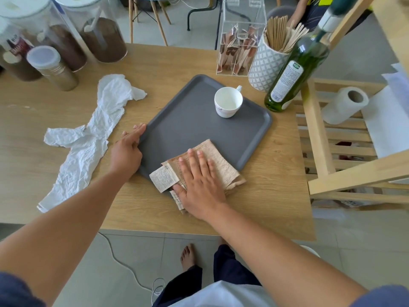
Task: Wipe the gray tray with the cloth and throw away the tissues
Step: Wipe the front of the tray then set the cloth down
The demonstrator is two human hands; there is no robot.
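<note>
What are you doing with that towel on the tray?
A person is cleaning the gray tray. The right hand presses flat on a beige cloth at the tray's near corner, while the left hand steadies the tray's left edge. A white cup stands on the tray's far side. The crumpled tissues lie on the table to the left, not yet thrown away.

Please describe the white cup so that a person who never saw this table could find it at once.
Find the gray tray in the middle of the wooden table. The cup stands upright in the tray's far right corner, away from the cloth under the right hand. It is the only small white cup with a handle, and nothing else stands on the tray.
</note>
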